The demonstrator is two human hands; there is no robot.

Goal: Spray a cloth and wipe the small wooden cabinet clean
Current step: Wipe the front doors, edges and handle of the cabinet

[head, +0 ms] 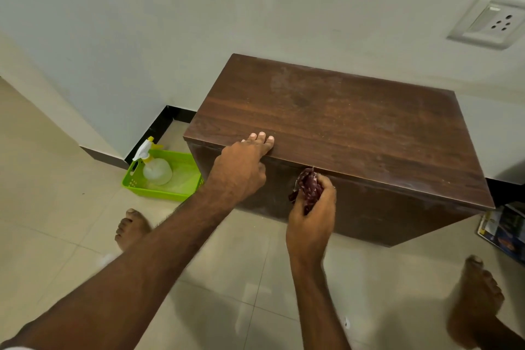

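The small dark wooden cabinet [355,133] stands on the floor against the wall, its top dusty and smeared. My left hand [241,170] rests on the cabinet's front top edge, fingertips lying on the top. My right hand [312,216] is closed around a bunched dark red patterned cloth [308,187], pressed against the cabinet's front face just under the top edge. A clear spray bottle [154,167] with a white and yellow trigger stands in a green plastic basket [133,182] on the floor, left of the cabinet.
A light tiled floor [241,287] spreads in front, with my bare feet on it at the left [132,228] and right [474,301]. A wall socket [494,19] sits above the cabinet's right side. Printed packets [502,227] lie on the floor at the right edge.
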